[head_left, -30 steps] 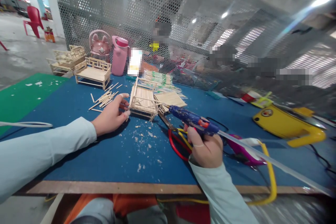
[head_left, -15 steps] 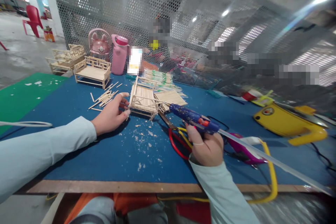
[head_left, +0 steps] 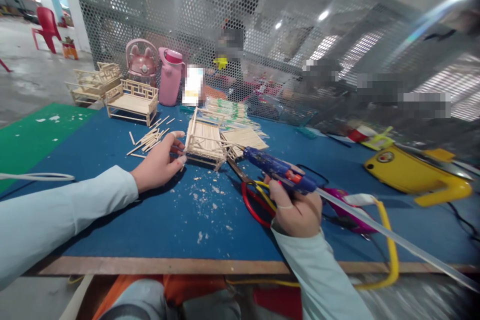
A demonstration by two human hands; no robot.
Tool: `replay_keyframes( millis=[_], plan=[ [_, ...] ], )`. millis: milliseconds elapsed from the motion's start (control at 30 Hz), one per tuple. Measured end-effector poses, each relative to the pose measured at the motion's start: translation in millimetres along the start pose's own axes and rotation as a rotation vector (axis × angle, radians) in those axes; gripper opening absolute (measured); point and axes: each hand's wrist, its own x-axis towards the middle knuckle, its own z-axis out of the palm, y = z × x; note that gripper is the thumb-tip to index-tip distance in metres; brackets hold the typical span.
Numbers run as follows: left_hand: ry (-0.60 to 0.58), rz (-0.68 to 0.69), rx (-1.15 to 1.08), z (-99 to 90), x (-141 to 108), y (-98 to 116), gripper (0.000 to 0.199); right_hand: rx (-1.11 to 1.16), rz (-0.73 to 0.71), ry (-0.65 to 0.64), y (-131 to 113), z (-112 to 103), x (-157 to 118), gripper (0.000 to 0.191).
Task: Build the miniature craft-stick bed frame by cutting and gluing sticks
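My left hand (head_left: 160,165) rests on the table with its fingers closed at the left front corner of a small bed-like frame (head_left: 205,139) made of pale wooden sticks. My right hand (head_left: 299,210) grips a blue hot glue gun (head_left: 277,167), and a long clear glue stick (head_left: 360,217) runs out of its back. The gun's nozzle points left, at the frame's right side; whether it touches is too fine to see. Scissors (head_left: 258,202) with red and yellow handles lie partly under the gun. A flat stick panel (head_left: 247,141) lies behind the nozzle.
Loose sticks (head_left: 148,142) lie left of the frame. Behind stand a finished stick bench (head_left: 133,102), a pink flask (head_left: 171,77) and a bright phone-like screen (head_left: 193,85). Bundled sticks (head_left: 227,110) lie further back. A yellow kettle-like container (head_left: 407,170) and a magenta tool (head_left: 347,210) are right.
Very little differs. My right hand and the glue gun sit slightly further right in the picture, as do the things on the right. My left hand and the frame stay put.
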Motion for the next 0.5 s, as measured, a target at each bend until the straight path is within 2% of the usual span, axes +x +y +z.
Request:
replay_keyframes(
  millis=[100, 233, 400, 500],
  plan=[
    [-0.006, -0.002, -0.010, -0.1, 0.0, -0.4, 0.045, -0.021, -0.008, 0.027, -2.3, 1.4, 0.2, 0.021],
    [-0.003, 0.001, -0.021, -0.3, 0.1, -1.2, 0.045, -0.049, -0.041, -0.012, -0.2, 0.7, 1.0, 0.019],
    [-0.003, 0.017, -0.023, -0.2, 0.4, -3.4, 0.045, -0.022, -0.010, 0.061, -2.1, 1.5, -0.3, 0.021],
    [-0.001, 0.007, -0.022, -0.1, 0.4, -2.9, 0.046, 0.023, -0.039, 0.027, -4.5, 2.8, 0.2, 0.017]
  ],
)
